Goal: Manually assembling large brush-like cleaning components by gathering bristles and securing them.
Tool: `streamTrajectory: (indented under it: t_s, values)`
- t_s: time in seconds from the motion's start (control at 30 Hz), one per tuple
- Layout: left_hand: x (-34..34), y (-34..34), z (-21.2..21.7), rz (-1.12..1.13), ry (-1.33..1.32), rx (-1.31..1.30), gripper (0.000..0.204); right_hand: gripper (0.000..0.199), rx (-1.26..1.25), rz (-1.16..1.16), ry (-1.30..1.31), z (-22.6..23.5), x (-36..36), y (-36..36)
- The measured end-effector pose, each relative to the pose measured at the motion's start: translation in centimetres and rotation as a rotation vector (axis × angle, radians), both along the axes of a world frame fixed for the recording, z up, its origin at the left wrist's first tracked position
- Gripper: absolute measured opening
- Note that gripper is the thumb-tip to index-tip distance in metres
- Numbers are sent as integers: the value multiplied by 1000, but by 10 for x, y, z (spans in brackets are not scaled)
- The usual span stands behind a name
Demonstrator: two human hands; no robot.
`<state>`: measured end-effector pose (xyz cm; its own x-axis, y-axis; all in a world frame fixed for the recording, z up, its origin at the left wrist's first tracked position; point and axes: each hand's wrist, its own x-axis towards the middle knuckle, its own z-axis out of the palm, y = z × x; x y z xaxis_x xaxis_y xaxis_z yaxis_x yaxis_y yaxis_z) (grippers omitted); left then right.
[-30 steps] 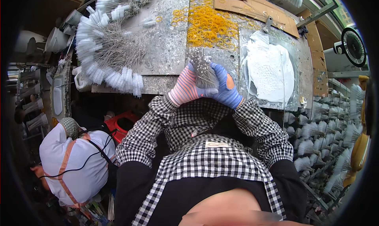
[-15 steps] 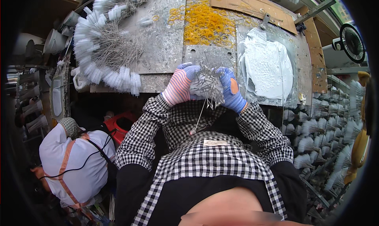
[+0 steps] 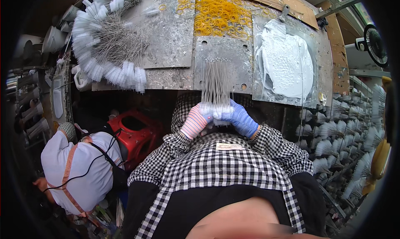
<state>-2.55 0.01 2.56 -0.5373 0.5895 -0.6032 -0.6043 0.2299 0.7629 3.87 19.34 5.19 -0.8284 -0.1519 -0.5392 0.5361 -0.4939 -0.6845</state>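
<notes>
At the near edge of the table (image 3: 170,78), seen from my head, my gloved hands are together, left hand (image 3: 195,121) and right hand (image 3: 243,119) both wrapped round the white bristle heads of a brush bundle (image 3: 216,86). It sits just beyond my apron (image 3: 233,176), bare wires pointing far over the metal plate (image 3: 242,64); I judge that cupping it from both sides keeps the heads level. Farther off, yellow rubber bands (image 3: 221,16) lie heaped, probably central so either hand can reach. To the right, white paste (image 3: 287,61) is spread flat. On the left, loose brushes (image 3: 96,66) fan out heads outward, perhaps to avoid tangling. Beyond them, a white bucket (image 3: 54,39) and, nearer, a white jug (image 3: 82,81) hide their contents from me.
</notes>
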Motion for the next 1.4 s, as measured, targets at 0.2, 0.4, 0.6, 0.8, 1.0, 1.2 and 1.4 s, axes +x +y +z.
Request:
streamTrajectory:
  t_s: [0.2,0.4,0.6,0.8,1.0,1.2,1.4]
  values:
    - [17,7,-25,118,711,32,12,60,97,-72,-2,7,6,-11]
    - [-38,-58,77,243,862,-210,11,34,371,-106,23,66,32,63]
    - [-41,-56,96,276,599,-73,17,33,500,-281,123,74,37,76]
    - [22,37,-34,-18,159,355,49,43,503,-83,166,-27,15,0]
    - [51,39,-36,196,-219,547,35,92,550,-85,255,19,18,-7]
    - [50,4,-23,-363,292,166,91,75,689,240,270,-46,45,-5]
    - [7,-1,53,80,43,468,118,69,698,548,453,-47,33,-7]
